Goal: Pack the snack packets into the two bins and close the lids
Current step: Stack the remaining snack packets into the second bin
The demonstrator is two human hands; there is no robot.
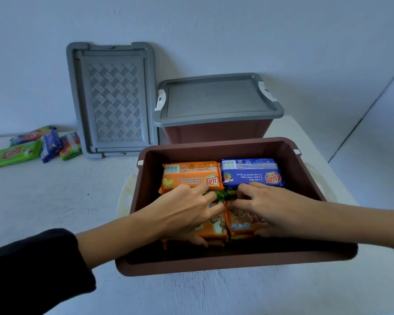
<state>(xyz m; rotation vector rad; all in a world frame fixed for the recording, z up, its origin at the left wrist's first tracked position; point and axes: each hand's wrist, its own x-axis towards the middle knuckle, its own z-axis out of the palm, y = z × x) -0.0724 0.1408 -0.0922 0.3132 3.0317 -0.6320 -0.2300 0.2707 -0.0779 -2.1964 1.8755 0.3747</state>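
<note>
- The left hand (187,210) and right hand (271,208) are gripping the near packets (216,226) inside the open bin (214,267), with fingers slightly spread on top and tips curling into the gap behind.
- An orange packet (191,176) and a blue packet (253,171) are lying flat at the back.
- Pressing both sides down evenly, snug against that back row, is probably what is keeping the stack level for the leaning lid (114,98).
- Loose packets (39,146) are waiting far left.

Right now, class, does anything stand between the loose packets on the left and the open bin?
Nothing visible does: only bare table lies between the loose packets and the open bin; the grey lid stands farther back.
</note>
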